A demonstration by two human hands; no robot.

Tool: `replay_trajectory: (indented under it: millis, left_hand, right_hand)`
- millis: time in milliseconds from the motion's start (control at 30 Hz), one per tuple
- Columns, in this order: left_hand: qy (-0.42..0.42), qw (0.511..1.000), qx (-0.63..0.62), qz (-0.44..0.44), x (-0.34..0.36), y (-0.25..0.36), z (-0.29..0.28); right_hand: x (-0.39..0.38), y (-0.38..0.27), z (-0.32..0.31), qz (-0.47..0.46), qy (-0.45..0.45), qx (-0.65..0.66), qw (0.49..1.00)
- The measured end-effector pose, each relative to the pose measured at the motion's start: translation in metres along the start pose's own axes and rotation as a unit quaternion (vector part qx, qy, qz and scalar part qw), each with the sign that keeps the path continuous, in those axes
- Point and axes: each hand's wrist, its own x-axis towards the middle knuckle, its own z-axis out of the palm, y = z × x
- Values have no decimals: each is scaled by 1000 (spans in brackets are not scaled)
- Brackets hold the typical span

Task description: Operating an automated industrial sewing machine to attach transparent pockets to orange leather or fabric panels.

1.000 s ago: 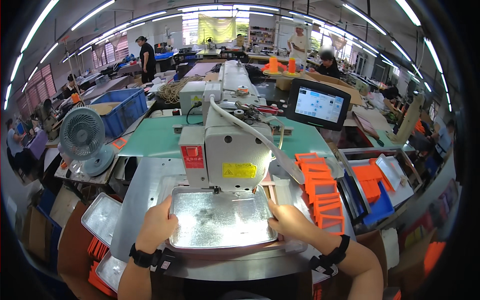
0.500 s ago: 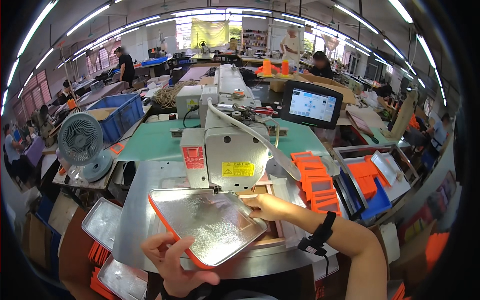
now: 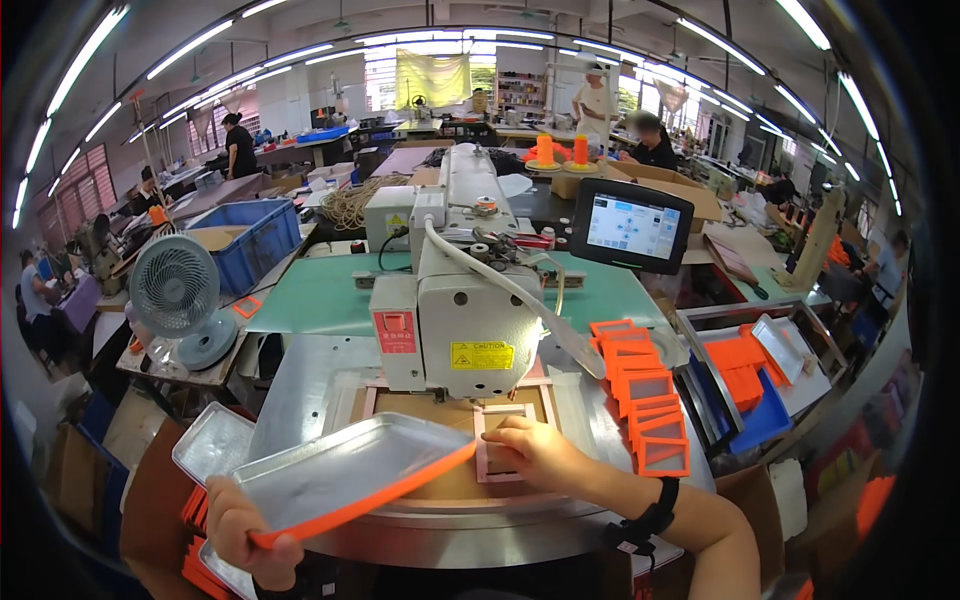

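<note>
A shallow silver tray-shaped piece with an orange edge point(image 3: 350, 462) is tilted above the near left part of the machine bed. My left hand point(image 3: 245, 535) is closed on its near left corner, thumb near the orange edge. My right hand point(image 3: 540, 455) is over the bed, fingers bent and pressed together beside a small pale pink frame point(image 3: 482, 460). The tray's right tip comes close to those fingertips; whether they touch cannot be told. Behind both hands stands the sewing machine head point(image 3: 465, 335), above a brown board within a larger frame.
Overlapping orange frames point(image 3: 645, 400) lie along the bed's right side. More orange pieces sit in a blue bin point(image 3: 760, 405) farther right. Silver trays point(image 3: 212, 440) are stacked low on the left, below a fan point(image 3: 175, 285). A screen point(image 3: 632, 226) stands behind right. Other people work farther back.
My left hand, open beforehand, now grips the tray's corner. The tray has moved left and tilted away from under the machine head, uncovering the frame and board. My right hand is off the tray's surface.
</note>
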Motion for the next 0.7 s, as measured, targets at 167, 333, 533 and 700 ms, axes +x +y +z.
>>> replay_trajectory:
  millis: [167, 333, 533, 700]
  left_hand:
    - [-88, 986, -68, 121, 34, 16, -62]
    - [-111, 968, 42, 221, 68, 47, -56]
    - [-151, 954, 116, 233, 63, 69, -41]
    - [-141, 971, 92, 169, 61, 71, -21]
  right_hand:
    - [9, -24, 16, -73, 29, 37, 996]
    - [5, -22, -5, -57, 47, 92, 993]
    - [6, -12, -25, 77, 281, 197, 936]
    - [12, 19, -29, 110, 216, 351, 905]
